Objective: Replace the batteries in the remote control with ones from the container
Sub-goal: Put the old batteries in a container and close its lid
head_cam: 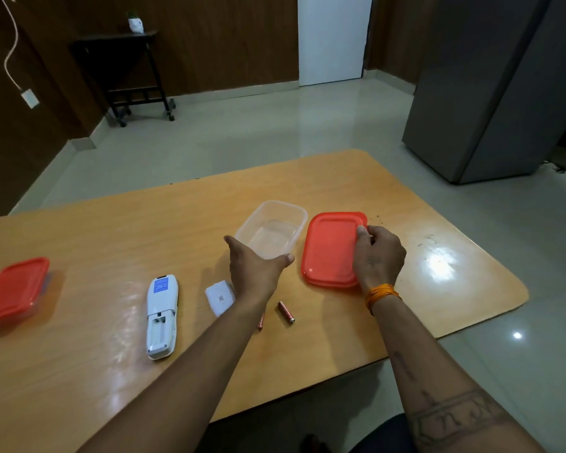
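two batteries (pixel 286 311), two red lids (pixel 329 248)

The left forearm (pixel 209 348) hides most of one battery (pixel 260 322), and perhaps the battery cover's (pixel 219 297) corner.

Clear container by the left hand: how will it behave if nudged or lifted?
The clear container looks empty and thin-walled, so probably light and apt to slide on the glossy table. Its wide flat base makes tipping unlikely. The walls may flex if squeezed.

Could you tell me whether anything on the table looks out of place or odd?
The remote lies face down, its battery bay empty; its cover and two batteries lie loose nearby. Dark specks dot the table's right side.
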### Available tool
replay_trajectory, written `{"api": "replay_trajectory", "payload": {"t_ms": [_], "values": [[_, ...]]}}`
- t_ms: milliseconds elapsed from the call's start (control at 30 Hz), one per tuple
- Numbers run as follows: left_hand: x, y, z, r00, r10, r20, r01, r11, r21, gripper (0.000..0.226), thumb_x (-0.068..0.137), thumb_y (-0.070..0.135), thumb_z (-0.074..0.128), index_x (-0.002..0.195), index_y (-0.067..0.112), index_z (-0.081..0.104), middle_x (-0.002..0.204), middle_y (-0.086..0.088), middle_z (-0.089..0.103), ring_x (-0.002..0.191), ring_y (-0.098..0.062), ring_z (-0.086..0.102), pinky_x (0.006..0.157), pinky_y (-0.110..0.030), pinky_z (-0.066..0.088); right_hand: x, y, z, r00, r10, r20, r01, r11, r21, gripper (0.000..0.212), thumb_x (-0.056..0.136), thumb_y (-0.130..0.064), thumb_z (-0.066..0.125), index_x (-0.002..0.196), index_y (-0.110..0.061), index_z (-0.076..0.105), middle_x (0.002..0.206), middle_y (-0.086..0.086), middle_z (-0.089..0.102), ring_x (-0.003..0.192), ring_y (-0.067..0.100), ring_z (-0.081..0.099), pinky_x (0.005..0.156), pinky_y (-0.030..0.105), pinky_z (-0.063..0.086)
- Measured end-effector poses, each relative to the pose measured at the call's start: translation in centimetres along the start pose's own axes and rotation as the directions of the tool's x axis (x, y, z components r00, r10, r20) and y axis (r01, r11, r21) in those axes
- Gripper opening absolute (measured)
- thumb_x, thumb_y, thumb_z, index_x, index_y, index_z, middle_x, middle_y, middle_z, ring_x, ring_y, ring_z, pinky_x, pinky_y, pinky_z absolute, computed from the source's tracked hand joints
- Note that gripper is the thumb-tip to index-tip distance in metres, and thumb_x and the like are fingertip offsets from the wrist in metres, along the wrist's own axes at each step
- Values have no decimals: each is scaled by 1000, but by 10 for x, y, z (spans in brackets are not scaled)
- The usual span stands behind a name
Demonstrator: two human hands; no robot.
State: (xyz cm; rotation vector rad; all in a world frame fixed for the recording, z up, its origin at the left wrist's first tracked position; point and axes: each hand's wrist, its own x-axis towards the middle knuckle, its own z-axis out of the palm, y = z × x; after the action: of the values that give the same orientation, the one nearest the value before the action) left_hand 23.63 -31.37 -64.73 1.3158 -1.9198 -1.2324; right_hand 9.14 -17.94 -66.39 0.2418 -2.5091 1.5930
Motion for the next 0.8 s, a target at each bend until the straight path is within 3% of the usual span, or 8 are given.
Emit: {"api": "replay_trajectory", "payload": {"t_ms": [100,167,267,367,467,567,700,800], "values": [[-6,-4,-3,1000,-1,15,1,1000,-9,135,67,36,97,164,7,8,164,-10,41,150,-29,39,119,-39,40,-1,5,-1,998,1,68,5,995,-100,34,104,-30,58,120,-6,76,108,18,77,103,38,70,86,38,52],[-14,-7,-7,999,14,30,-13,1000,-20,132,72,34,95,166,10,6,166,-6,36,153,-26,34,118,-32,36,-5,3,-1,995,-23,94,40,983,-179,37,106,-33,56,124,-5,72,113,18,75,107,38,67,89,40,53],[-27,-10,-15,997,64,38,-64,998,-9,125,76,32,92,167,14,8,171,-3,28,158,-21,25,122,-32,30,-13,-2,-3,992,-65,107,95,949,-300,39,104,-36,55,126,-7,70,120,17,68,115,37,59,89,43,51],[-43,-14,-28,992,124,28,-126,991,52,112,78,32,91,165,18,22,167,-1,36,153,-21,35,120,-33,34,-21,-8,-7,985,-115,125,152,926,-346,37,102,-36,59,123,-8,70,120,17,66,116,36,57,88,43,52],[-57,-18,-42,984,174,31,-176,975,132,87,79,33,89,154,23,46,149,4,52,123,-16,60,101,-33,51,-30,-20,-7,959,-179,219,234,937,-260,28,96,-31,65,112,-10,75,107,13,73,105,33,66,86,39,55],[-66,-25,-54,974,225,36,-228,955,190,49,81,33,87,125,27,66,117,10,65,91,-11,66,77,-26,51,-48,-43,-4,909,-189,371,253,959,-131,18,90,-30,73,99,-15,79,96,5,79,92,24,72,81,32,55],[-72,-36,-65,979,198,42,-202,937,285,22,84,35,83,101,27,71,89,12,69,82,-6,63,66,-17,44,-75,-59,1,804,-216,554,346,927,-141,15,83,-33,80,83,-19,76,85,1,77,85,23,71,76,34,57],[-74,-44,-67,979,188,76,-202,881,427,19,88,44,77,93,26,76,87,10,74,84,-10,67,74,-29,57,-88,-58,1,740,-133,659,406,870,-280,22,79,-36,85,83,-15,79,86,5,77,86,26,70,73,35,58]]}}
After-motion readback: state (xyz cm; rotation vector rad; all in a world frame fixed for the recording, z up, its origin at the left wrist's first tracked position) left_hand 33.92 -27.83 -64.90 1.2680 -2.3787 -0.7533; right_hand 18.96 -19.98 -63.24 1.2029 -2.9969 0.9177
